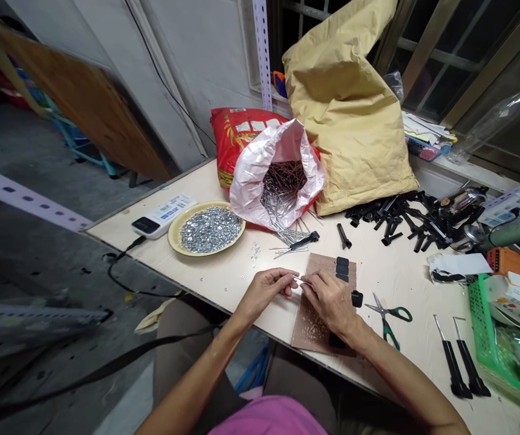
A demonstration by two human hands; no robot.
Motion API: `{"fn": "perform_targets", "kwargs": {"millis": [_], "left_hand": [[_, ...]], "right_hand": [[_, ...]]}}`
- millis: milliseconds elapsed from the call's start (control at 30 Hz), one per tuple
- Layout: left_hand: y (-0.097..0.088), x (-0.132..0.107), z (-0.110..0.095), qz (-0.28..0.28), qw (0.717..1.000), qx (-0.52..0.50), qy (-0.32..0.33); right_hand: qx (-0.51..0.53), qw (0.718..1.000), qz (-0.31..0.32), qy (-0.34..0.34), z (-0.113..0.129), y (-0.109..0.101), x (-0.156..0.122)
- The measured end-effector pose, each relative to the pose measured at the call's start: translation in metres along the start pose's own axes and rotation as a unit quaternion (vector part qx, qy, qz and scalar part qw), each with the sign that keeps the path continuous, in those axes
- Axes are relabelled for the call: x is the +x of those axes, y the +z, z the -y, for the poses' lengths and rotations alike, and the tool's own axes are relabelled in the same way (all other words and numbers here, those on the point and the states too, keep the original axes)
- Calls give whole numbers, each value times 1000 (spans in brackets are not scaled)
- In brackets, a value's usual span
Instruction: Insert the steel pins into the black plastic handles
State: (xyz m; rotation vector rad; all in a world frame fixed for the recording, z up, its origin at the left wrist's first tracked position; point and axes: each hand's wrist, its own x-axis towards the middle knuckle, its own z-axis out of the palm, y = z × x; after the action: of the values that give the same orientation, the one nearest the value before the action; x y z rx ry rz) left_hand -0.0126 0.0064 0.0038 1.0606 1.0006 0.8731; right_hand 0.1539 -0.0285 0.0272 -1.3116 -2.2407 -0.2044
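My left hand [266,292] and my right hand [331,299] meet above the near part of the table, fingertips pinched on a short visible length of thin metal rod [298,278]. Most of the rod is hidden by the fingers. Beneath my right hand lies a brown board [303,335] with black pieces along its right side and light crumbs on it. Small washers [254,249] are scattered beyond my left hand. A yellow plate [173,240] heaped with small silvery washers is farther left. Past my hands, a black plastic handle [304,241] rests on loose metal rods [282,249].
A red bag [230,136] with a white lining holds many rods, beside a large tan sack [355,133]. Black handles [391,217] lie piled at the back right. Scissors [384,314], two hooked tools [457,359] and a green basket [477,308] are on the right.
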Motion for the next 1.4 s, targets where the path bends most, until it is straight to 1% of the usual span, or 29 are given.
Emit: {"fn": "perform_targets", "kwargs": {"millis": [200,267,400,500,567,700,800,933,1100,1267,1333,1400], "left_hand": [[6,0,5,-16,994,86,71],[8,1,7,-9,991,107,83],[8,3,9,36,982,156,104],[7,3,11,76,964,219,129],[7,3,12,97,952,255,139],[7,3,9,137,935,296,139],[9,4,7,152,927,309,148],[14,1,5,146,925,317,152],[22,-3,4,131,932,314,129],[26,-2,7,127,943,290,104],[27,-3,9,132,946,279,100],[30,-4,11,125,947,277,103]], "right_hand": [[-25,1000,-10,-6,-5,-2,-5],[-21,1000,-11,-4,-6,-2,-7],[-31,999,1,-11,-9,-5,-10],[-50,998,32,-12,-12,-8,-12],[-40,998,45,-6,-13,-8,-14],[-33,999,39,-8,-14,-8,-18],[-55,998,35,-24,-15,-8,-19],[-78,996,29,-34,-15,-10,-21],[-103,991,41,-70,-15,-13,-22],[-99,993,24,-66,-16,-13,-23],[-108,991,25,-76,-17,-13,-24],[-118,988,35,-91,-17,-15,-24]]}}
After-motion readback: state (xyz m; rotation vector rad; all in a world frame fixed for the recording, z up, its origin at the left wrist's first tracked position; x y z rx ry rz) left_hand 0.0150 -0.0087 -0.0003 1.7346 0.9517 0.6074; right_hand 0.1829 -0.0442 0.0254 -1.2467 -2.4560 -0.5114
